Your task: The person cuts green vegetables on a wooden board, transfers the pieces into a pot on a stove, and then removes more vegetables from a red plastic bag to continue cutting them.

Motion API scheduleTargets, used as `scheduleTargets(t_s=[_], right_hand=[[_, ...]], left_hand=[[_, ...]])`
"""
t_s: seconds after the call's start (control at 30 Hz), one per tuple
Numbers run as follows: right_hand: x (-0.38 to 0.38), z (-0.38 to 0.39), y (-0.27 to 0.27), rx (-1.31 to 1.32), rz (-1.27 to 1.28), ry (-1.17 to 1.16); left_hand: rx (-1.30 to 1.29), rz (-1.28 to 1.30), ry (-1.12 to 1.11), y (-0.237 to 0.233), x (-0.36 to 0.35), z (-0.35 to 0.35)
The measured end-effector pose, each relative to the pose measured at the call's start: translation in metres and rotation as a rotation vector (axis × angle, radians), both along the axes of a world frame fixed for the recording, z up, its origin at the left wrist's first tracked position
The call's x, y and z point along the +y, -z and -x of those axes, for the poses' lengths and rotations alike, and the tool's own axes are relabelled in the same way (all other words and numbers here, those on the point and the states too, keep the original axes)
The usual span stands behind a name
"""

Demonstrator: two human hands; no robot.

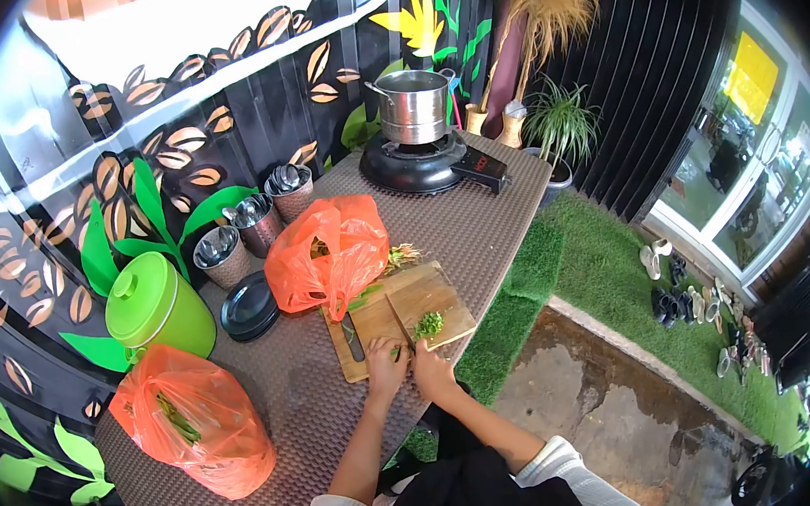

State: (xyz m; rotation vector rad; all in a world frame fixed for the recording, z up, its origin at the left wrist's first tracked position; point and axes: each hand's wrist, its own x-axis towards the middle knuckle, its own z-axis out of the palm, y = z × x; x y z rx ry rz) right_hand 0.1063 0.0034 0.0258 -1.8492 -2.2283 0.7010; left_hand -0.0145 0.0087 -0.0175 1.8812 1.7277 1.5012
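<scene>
On the brown woven table lies a wooden cutting board (pixel 373 325) with a small heap of chopped greens (pixel 429 325) near its right end. My right hand (pixel 432 370) is closed round the handle of a knife (pixel 398 318), whose blade points away over the board. Just left of it, my left hand (pixel 385 363) rests at the board's near edge, fingers bent on a bit of greens (pixel 396 354). An orange plastic bag (pixel 332 250) touches the board's far left side, and stalks with pale roots (pixel 403 256) lie beyond the board.
A steel pot (pixel 413 106) sits on a black portable stove (pixel 414 167) at the far end. Along the wall stand cutlery cups (pixel 259 224), dark plates (pixel 248 307) and a green lidded container (pixel 158 308). Another orange bag (pixel 203 425) stands near left. Grass lies right of the table.
</scene>
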Motion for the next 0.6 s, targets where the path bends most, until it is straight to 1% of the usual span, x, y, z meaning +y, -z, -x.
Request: scheduleTargets(t_s=[0.07,0.1,0.2,0.23,0.3,0.4,0.5,0.6], right_hand=[[0.014,0.001,0.01,0.027,-0.006,-0.02],[0.019,0.001,0.009,0.055,-0.015,-0.037],[0.015,-0.005,0.004,0.126,-0.046,-0.039],[0.008,-0.005,0.002,0.125,-0.046,-0.041],[-0.006,-0.001,-0.001,0.04,-0.042,0.007],[0.0,0.006,0.001,-0.018,0.02,0.014],[0.017,0.005,-0.001,0.019,0.028,-0.043],[0.014,-0.001,-0.006,0.056,0.027,-0.034]], left_hand=[[-0.03,0.044,-0.007,-0.003,-0.003,0.0],[-0.058,0.084,-0.011,-0.002,-0.002,0.0],[-0.111,0.092,-0.029,-0.001,-0.002,0.0],[-0.112,0.093,-0.031,0.0,-0.003,0.0],[-0.103,0.103,-0.047,-0.001,-0.004,0.0],[-0.095,0.067,-0.035,-0.001,-0.005,0.0],[-0.077,0.04,-0.02,0.0,-0.006,-0.001],[-0.042,0.016,-0.025,0.003,-0.005,0.0]])
